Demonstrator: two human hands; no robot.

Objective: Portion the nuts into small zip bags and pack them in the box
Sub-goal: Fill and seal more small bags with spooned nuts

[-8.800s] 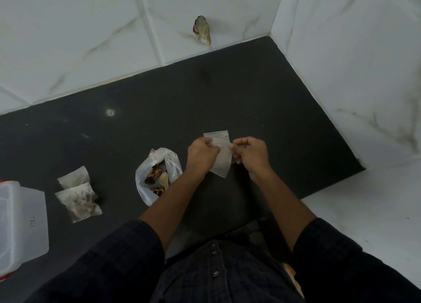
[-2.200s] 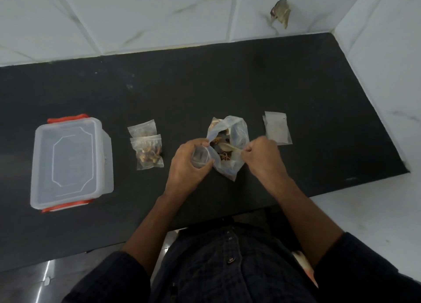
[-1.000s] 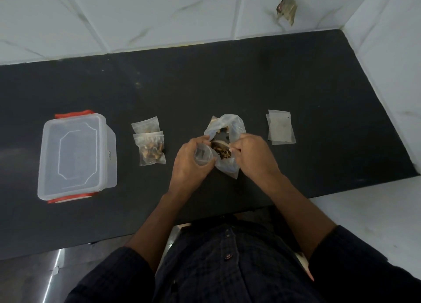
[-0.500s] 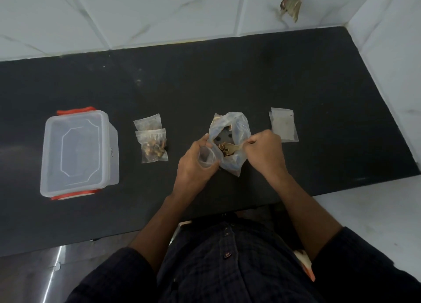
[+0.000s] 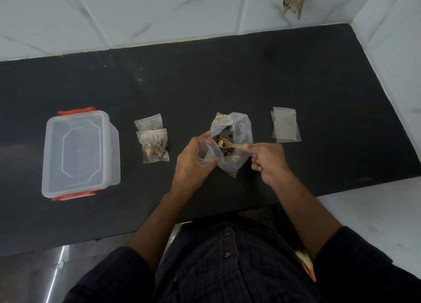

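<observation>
Since half a second ago, the right hand [image 5: 267,160] has drawn back to the right, and a small wooden spoon [image 5: 231,145] now shows between it and the big nut bag [image 5: 232,143]. That hand's grip pinches the spoon's handle end; the spoon lies nearly level, long axis left to right, its bowl pointing left into the bag's mouth with a few nuts on it. The left hand [image 5: 193,161], at centre frame, curls its grip round one small zip bag [image 5: 205,154], held open just beside the big bag's left edge. The big bag sits on the black worktop [image 5: 227,79] in mid-frame, mouth toward the top of the frame.

Left of the hands lie two filled zip bags [image 5: 153,144], overlapping, one above the other. At right centre lies a stack of empty zip bags [image 5: 286,125]; at least two edges show. One clear lidded box [image 5: 78,152] with red clips stands at the left.
</observation>
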